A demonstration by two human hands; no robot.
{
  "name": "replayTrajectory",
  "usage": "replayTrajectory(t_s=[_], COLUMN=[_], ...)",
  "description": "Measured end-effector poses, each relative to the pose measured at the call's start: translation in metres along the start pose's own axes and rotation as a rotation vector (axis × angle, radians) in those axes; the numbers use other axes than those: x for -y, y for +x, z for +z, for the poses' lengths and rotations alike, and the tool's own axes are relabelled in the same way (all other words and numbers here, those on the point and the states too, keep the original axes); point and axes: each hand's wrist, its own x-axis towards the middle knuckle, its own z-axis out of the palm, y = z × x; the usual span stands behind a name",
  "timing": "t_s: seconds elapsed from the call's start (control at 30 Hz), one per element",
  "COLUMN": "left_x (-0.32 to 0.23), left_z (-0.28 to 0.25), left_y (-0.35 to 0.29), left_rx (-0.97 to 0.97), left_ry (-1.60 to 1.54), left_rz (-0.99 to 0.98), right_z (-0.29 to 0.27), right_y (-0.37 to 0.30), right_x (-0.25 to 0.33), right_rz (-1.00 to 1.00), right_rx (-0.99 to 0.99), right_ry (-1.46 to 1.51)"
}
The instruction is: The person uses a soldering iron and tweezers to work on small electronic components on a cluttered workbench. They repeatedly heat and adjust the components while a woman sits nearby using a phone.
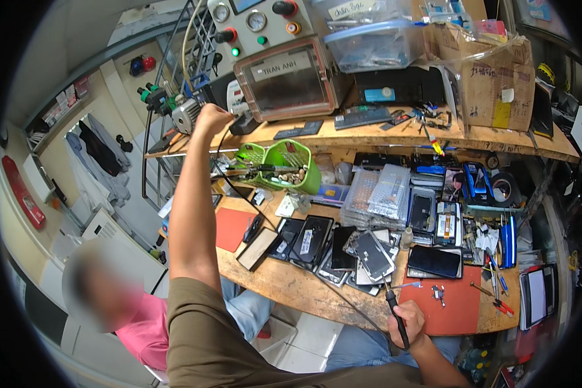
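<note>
My right hand (407,321) is closed round the black handle of a soldering iron (394,307). The iron's metal tip points up, close to a loose phone screen part (373,255). A dark cord (349,302) runs from the iron up and left across the bench. My left arm reaches far up to the shelf, and my left hand (212,121) is closed with curled fingers beside a white soldering station (237,97) and a black stand (244,123). What its fingertips touch is hidden. On the red mat (446,310) lie small parts (438,295) and a dark-screened phone (435,261).
Several opened phones (313,239) cover the bench's middle. Green baskets (294,168) hold tools, with bubble-wrapped packs (388,191) beside them. A grey machine (284,71) and a cardboard box (498,84) stand on the shelf (368,137). A person in pink (142,326) sits at left.
</note>
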Motion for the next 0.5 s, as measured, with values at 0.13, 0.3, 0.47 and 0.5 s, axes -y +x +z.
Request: replayTrajectory(t_s=[0.13, 0.3, 0.47, 0.5], left_x=[-0.018, -0.052, -0.063, -0.062], left_z=[0.011, 0.005, 0.002, 0.004], left_y=[0.003, -0.015, -0.026, -0.026], left_rx=[-0.032, -0.039, 0.046, 0.031], left_ry=[0.101, 0.255, 0.272, 0.287], left_rz=[-0.022, -0.176, -0.175, -0.167], right_z=[-0.003, -0.004, 0.000, 0.001], right_y=[-0.011, -0.025, -0.037, -0.041], right_x=[-0.008, -0.016, -0.022, -0.025], right_rz=[0.044, 0.081, 0.216, 0.283], right_rx=[0.020, 0.033, 0.074, 0.096], right_ry=[-0.061, -0.097, -0.043, -0.015])
